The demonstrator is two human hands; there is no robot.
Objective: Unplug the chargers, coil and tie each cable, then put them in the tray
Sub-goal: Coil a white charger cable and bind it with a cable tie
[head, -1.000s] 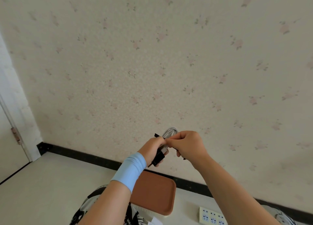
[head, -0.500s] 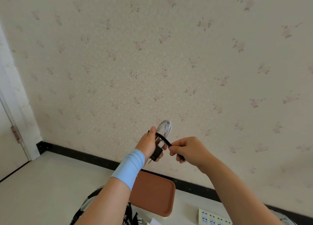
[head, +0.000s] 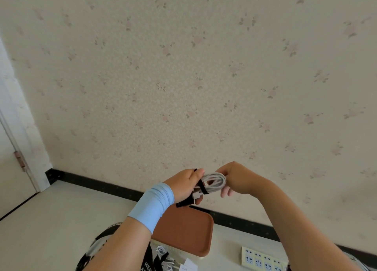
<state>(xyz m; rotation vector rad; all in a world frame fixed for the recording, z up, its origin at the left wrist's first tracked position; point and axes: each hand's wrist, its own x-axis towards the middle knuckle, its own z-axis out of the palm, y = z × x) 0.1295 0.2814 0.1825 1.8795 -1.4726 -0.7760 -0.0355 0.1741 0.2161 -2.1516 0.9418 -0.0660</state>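
white coiled cable (head: 215, 181) held mid-air between both grips, black strap (head: 203, 187) wrapped round its left part, left grip (head: 183, 186) clamped there, right grip (head: 236, 178) curled round the coil's other end, brown tray (head: 183, 230) below on the floor (head: 51, 219), power strip (head: 263, 259) right of the tray

Soft, even daylight fills the room, and shadows are faint and diffuse. The papered wall (head: 183, 76) looks pale and washed out, brightest at the far left. Wide-angle distortion tilts and bows the door frame (head: 30, 148) at the left edge. Fine detail is soft overall, and the coiled cable (head: 215, 182) is slightly smeared.
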